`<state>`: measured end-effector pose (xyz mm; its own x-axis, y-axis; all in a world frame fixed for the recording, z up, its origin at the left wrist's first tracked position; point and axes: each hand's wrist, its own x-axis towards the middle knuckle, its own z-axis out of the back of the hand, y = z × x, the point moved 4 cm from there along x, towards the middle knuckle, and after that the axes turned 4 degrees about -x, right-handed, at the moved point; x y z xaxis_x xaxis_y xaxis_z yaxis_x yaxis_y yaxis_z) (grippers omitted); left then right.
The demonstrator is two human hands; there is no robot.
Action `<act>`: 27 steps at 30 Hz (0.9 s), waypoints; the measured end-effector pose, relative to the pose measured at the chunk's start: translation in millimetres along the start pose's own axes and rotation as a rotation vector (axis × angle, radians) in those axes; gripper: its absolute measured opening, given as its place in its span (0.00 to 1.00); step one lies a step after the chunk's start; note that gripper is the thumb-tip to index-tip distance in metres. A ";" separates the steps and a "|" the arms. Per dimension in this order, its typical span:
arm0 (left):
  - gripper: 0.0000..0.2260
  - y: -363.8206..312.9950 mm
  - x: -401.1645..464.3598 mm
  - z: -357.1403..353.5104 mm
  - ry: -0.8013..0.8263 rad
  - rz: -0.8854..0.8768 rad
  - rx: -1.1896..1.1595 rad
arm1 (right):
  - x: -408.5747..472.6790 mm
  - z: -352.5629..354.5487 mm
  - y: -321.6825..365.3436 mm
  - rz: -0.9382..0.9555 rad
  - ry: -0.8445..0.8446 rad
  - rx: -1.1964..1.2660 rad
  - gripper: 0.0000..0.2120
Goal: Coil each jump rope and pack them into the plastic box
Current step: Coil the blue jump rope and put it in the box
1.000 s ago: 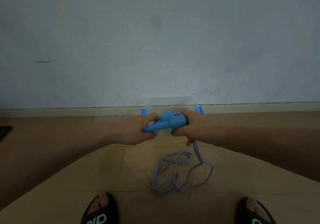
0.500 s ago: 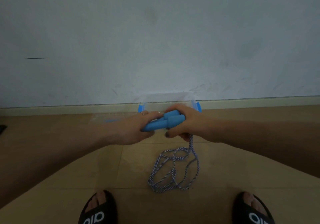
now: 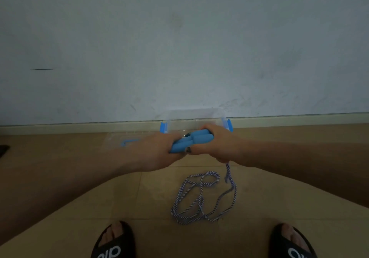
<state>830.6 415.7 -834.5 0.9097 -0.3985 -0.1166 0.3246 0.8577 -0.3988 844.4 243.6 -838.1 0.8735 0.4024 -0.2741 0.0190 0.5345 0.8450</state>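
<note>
Wall above, tiled floor (image 3: pixel 123 201) below; person stands, two black slides at the bottom edge.

Clear plastic box (image 3: pixel 196 122) with blue latches sits against the skirting, straight beyond the fingers and partly hidden by both hands. Its clear lid (image 3: pixel 127 141) lies flat on the floor beyond the left wrist.

Left hand (image 3: pixel 157 152) and right hand (image 3: pixel 217 146) meet in front of the box. Both wrap the pair of blue handles (image 3: pixel 191 140), which are bundled side by side, long axis running left-low to right-high between the two fists. Left fingers curl around the lower end; right fingers and thumb clamp the upper end, dark nails showing.

Striped cord (image 3: pixel 201 198) drops from under the right fist and lies in loose, uneven loops on the floor, below and toward the person from the fingers. Not yet coiled.

Judgement: the right hand is nearer the hanging cord; the left holds the handles steady. The cord needs gathering up toward the handles before anything goes forward into the box. Loops look prone to tangling.
</note>
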 end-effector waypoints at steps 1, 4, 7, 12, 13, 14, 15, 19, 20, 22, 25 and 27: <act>0.08 0.0 -0.5 3.6 -0.002 0.001 0.055 | 0.8 -0.5 0.1 -0.005 0.009 0.000 0.21; 0.06 0.7 -2.3 12.4 -0.010 -0.016 0.165 | 1.8 -2.8 -1.0 -0.021 0.026 -0.046 0.23; 0.10 5.4 -1.5 12.3 -0.019 0.007 0.109 | 2.9 3.4 -0.4 0.012 0.000 -0.113 0.25; 0.09 17.3 3.5 11.0 0.002 0.123 -0.094 | 7.5 9.5 0.9 0.098 -0.216 -0.543 0.13; 0.08 18.6 3.4 10.9 0.007 0.161 -0.160 | 6.6 4.8 0.8 0.105 -0.218 -0.623 0.12; 0.08 20.4 2.8 9.8 0.011 0.216 -0.263 | 3.4 -1.2 2.2 0.129 -0.205 -0.743 0.13; 0.08 22.9 1.6 8.0 0.015 0.288 -0.394 | 0.3 -9.3 3.7 0.171 -0.173 -0.913 0.14; 0.08 30.1 -2.8 -3.6 0.066 0.495 -0.596 | -14.2 -40.9 18.8 0.358 0.035 -1.262 0.11; 0.08 29.5 -2.8 -8.3 0.088 0.498 -0.534 | -14.9 -44.6 26.4 0.414 0.080 -1.301 0.09; 0.08 24.5 -3.4 -14.9 0.100 0.408 -0.280 | -14.6 -49.5 42.7 0.533 0.145 -1.394 0.07; 0.09 11.7 -7.7 -21.8 0.100 0.196 0.080 | -8.5 -47.2 51.5 0.584 0.187 -1.339 0.11; 0.09 3.8 -12.9 -22.3 0.102 0.124 0.219 | -1.8 -38.0 50.1 0.466 0.253 -1.119 0.12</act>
<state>814.4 416.9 -854.7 0.9189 -0.3072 -0.2475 0.2707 0.9474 -0.1706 825.3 297.9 -812.6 0.5650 0.7899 -0.2385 -0.8027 0.5931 0.0628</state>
